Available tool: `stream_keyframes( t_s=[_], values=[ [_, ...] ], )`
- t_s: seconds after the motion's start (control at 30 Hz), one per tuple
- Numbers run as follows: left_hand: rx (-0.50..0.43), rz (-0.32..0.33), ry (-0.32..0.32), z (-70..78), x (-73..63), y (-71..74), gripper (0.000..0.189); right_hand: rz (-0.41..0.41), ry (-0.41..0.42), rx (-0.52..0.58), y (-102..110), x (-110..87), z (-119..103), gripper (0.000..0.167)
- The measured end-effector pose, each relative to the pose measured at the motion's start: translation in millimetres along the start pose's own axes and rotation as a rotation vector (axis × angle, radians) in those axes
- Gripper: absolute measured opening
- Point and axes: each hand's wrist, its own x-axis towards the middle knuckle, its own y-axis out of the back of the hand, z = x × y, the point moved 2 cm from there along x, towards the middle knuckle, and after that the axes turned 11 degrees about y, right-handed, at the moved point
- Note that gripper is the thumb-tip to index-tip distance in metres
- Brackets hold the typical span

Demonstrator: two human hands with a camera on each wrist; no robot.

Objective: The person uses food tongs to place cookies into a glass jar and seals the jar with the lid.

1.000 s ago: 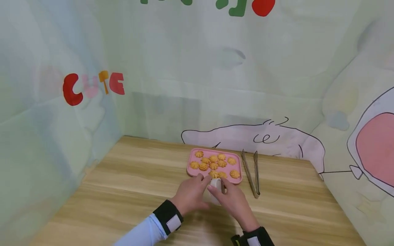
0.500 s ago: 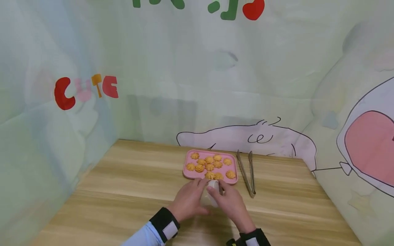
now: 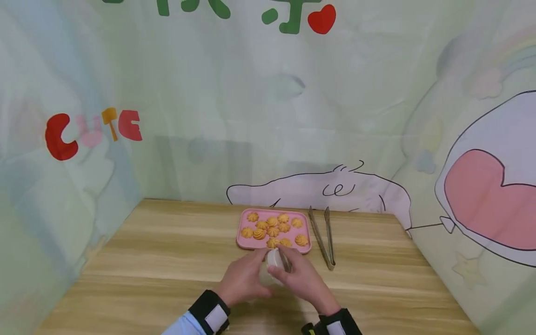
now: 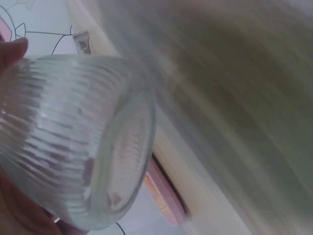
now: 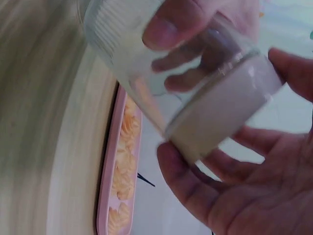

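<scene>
A clear ribbed glass jar (image 4: pixel 73 137) with a white lid (image 5: pixel 227 105) is held between both hands, tilted close over the wooden table. The left hand (image 3: pixel 242 278) grips the glass body, fingers wrapped round its side. On the other side, the right hand (image 3: pixel 304 278) grips the white lid at its edge with thumb and fingers. In the right wrist view the lid sits across the jar's mouth, and the left fingers show through the glass. The jar's ribbed base fills much of the left wrist view. Both hands hide part of the jar in the head view.
Just beyond the hands lies a pink tray (image 3: pixel 243 222) bearing several piped cookies (image 3: pixel 272 231). Metal tongs (image 3: pixel 331 263) rest spread to its right. A printed cloth wall (image 3: pixel 192 163) stands along the back edge of the wooden table (image 3: pixel 167 260).
The head view has shifted, so the whole scene sits further left. The lid stands a little more tilted in the right hand, with more of its side showing. Both hands keep their hold.
</scene>
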Motion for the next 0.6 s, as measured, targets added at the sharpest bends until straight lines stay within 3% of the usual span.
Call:
stream_keyframes(
  t_s=[0.13,0.23,0.47,0.6],
  values=[
    [-0.001,0.006,0.005,-1.8,-3.7,3.1,0.090,-0.029,0.059,0.030,-0.3,0.8,2.1,0.069],
    [0.010,0.024,-0.003,-2.3,-4.6,4.9,0.092,-0.033,0.044,0.056,-1.5,1.7,4.1,0.073],
    [0.139,0.069,-0.021,1.1,-2.5,4.2,0.096,0.025,-0.161,0.045,-2.1,6.0,6.0,0.086],
    [0.183,0.071,-0.029,3.6,-1.1,2.1,0.096,0.029,-0.209,0.017,-1.5,5.5,7.0,0.085]
  ],
)
